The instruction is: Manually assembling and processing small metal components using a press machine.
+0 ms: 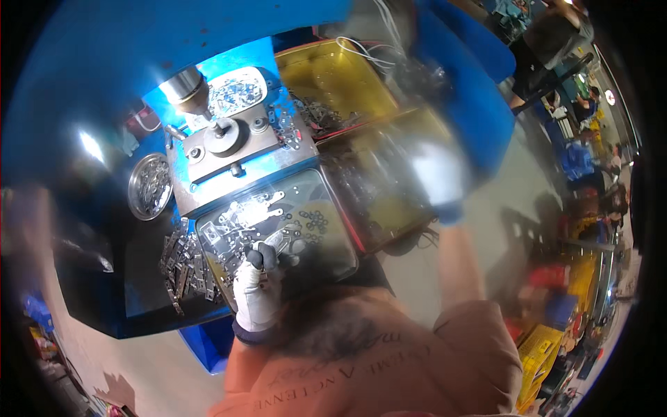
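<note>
My left hand (256, 288), in a white glove with dark grey fingertips, is over the near left part of a shallow rectangular tray (345, 240). Its fingers are curled together; what they hold, if anything, I cannot make out. Around it in the tray lie small flat metal pieces with holes (243, 214) and a scatter of small dark rings (310, 222). Off to the right, my right hand (438, 170), also white-gloved, is smeared by motion beside a yellowish bin (379, 215). Its fingers cannot be read.
Beyond the tray stands a blue press with a steel ram (185, 90) above a round die (226, 137). A round metal bowl (151, 186) and piled metal strips (184, 267) lie left. Farther back are a white tray (240, 90) of parts and a yellow bin (340, 73).
</note>
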A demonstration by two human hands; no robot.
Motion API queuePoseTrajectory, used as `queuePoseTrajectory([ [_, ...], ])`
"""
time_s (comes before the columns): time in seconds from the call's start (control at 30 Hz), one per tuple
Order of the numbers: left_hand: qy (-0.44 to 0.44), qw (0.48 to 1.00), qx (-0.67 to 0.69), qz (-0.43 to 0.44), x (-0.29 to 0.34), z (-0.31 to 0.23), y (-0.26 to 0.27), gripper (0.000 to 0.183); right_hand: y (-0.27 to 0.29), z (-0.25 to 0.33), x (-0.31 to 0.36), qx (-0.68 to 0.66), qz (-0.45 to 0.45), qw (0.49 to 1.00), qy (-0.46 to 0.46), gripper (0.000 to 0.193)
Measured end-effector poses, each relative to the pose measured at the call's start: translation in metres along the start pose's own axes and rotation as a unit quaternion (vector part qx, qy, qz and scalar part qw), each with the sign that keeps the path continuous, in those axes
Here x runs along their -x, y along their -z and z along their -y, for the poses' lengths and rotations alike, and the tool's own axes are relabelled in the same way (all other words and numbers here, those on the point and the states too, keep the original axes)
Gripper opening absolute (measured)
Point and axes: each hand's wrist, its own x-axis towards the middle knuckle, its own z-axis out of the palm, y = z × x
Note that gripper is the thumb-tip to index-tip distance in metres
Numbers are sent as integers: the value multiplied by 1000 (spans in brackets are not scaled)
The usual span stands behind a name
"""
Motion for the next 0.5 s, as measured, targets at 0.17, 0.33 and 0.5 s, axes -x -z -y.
queuePoseTrajectory([
  [0.17, -70, 996, 46, 30, -5, 4, 2, 32, 38, 79, 32, -654, 141, 740, 70, 54],
  [0.33, -80, 996, 40, 13, -5, 3, -10, 33, 25, 122, 58, -711, 325, 623, -12, 58],
  [0.5, -111, 994, 13, -21, 0, 8, 7, 34, 23, 179, 72, -717, 288, 620, -135, 27],
])
